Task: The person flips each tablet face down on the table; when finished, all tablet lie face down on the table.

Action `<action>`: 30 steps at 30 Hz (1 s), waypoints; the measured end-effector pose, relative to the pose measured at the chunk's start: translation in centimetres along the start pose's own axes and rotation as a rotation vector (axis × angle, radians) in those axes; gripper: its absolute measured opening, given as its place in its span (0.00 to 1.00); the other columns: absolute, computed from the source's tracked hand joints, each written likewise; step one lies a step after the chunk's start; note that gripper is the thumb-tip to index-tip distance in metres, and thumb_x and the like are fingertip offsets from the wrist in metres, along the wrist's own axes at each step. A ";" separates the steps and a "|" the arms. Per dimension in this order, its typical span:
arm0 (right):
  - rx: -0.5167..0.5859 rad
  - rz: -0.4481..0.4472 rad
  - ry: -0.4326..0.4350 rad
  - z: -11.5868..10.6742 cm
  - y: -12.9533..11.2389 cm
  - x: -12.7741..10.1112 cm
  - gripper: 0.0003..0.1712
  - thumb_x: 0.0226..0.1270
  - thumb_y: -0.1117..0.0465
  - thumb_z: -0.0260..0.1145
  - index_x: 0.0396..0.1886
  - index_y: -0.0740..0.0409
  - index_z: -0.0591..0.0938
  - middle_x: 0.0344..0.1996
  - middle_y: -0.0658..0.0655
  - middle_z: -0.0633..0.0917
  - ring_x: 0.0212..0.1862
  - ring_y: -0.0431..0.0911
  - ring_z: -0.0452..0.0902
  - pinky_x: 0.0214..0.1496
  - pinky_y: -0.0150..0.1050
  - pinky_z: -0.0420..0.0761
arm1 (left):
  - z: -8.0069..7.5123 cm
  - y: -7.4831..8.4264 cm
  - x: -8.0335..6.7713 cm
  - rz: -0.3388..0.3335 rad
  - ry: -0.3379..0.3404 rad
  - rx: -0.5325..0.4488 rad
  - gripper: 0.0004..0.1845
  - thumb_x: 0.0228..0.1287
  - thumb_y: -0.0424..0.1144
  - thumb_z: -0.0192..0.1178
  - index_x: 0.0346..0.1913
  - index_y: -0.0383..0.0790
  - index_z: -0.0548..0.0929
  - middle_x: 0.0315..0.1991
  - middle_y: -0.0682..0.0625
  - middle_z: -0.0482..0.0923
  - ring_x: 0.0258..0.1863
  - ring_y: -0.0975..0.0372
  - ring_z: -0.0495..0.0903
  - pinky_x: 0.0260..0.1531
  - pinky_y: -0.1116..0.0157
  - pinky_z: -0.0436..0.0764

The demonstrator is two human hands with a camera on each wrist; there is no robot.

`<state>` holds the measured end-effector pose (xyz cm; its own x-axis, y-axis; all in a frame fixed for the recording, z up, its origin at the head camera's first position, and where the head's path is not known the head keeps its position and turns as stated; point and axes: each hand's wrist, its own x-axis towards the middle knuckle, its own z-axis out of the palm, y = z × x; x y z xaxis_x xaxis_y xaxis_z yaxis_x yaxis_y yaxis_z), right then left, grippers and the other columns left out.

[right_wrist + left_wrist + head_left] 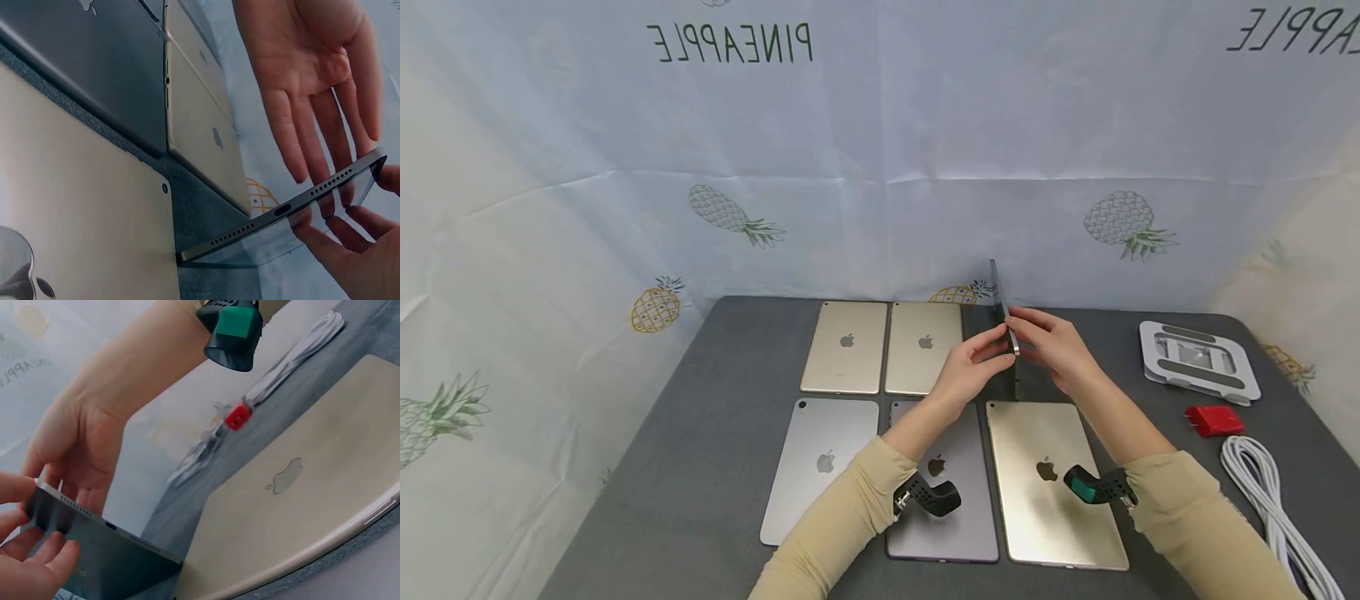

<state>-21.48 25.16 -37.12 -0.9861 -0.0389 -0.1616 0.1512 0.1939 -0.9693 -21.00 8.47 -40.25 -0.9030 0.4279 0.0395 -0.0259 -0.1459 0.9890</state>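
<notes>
A dark grey tablet (997, 287) (119, 562) (281, 212) stands upright on one edge at the back right of the grey table (700, 433). It is held between both hands. My left hand (973, 367) (31, 569) (312, 75) lays straight fingers flat against its left face. On the other side, my right hand (1056, 346) (81, 444) (350, 262) pinches it near the upper corner, fingers curled on the right face. The tablet's port and speaker holes face the right wrist camera.
Several tablets lie face down: two gold ones (846, 346) (922, 346) at the back, then a silver (820, 467), a grey (951, 500) and a gold one (1052, 483) in front. A folding stand (1198, 362), red charger (1213, 421) and white cable (1270, 500) lie right.
</notes>
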 end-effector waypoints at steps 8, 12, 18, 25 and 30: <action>-0.038 -0.028 0.045 -1.4 0.2 -0.7 0.38 0.72 0.44 0.58 0.74 0.59 0.63 0.68 0.64 0.67 0.65 0.54 0.66 0.51 0.31 0.80 | 0.8 -1.7 0.3 -0.104 -0.021 -0.050 0.20 0.70 0.34 0.58 0.64 0.38 0.77 0.58 0.48 0.79 0.56 0.60 0.78 0.55 0.63 0.78; -0.057 -0.039 0.089 -2.4 0.5 -1.1 0.38 0.72 0.44 0.59 0.73 0.60 0.65 0.60 0.55 0.74 0.55 0.43 0.71 0.45 0.27 0.80 | 1.2 -2.5 0.2 -0.185 -0.031 -0.010 0.19 0.71 0.37 0.58 0.62 0.39 0.78 0.58 0.50 0.79 0.55 0.61 0.79 0.55 0.62 0.78; 0.011 -0.054 0.147 -3.6 0.8 -1.7 0.36 0.71 0.47 0.61 0.71 0.63 0.67 0.45 0.40 0.78 0.45 0.35 0.75 0.40 0.27 0.81 | 1.5 -3.8 0.1 -0.262 -0.030 0.050 0.20 0.70 0.38 0.58 0.62 0.36 0.78 0.59 0.49 0.78 0.57 0.60 0.77 0.57 0.61 0.76; 0.191 -0.059 0.167 -5.1 1.8 -2.1 0.33 0.70 0.53 0.64 0.70 0.62 0.69 0.43 0.40 0.80 0.40 0.34 0.78 0.35 0.27 0.81 | 1.1 -4.3 0.1 -0.243 -0.028 0.102 0.21 0.71 0.38 0.56 0.63 0.33 0.76 0.59 0.45 0.77 0.58 0.58 0.76 0.58 0.61 0.75; 0.286 -0.049 0.167 -6.2 2.9 -2.3 0.21 0.70 0.57 0.64 0.61 0.54 0.78 0.39 0.40 0.83 0.38 0.35 0.78 0.33 0.27 0.81 | 0.7 -4.3 0.1 -0.243 -0.029 0.122 0.22 0.73 0.42 0.53 0.64 0.34 0.75 0.61 0.45 0.75 0.59 0.53 0.75 0.60 0.57 0.72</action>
<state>-19.22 31.88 -38.38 -0.9869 0.1242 -0.1034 0.0929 -0.0879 -0.9918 -20.70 9.78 -44.41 -0.8637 0.4632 -0.1988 -0.1868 0.0722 0.9797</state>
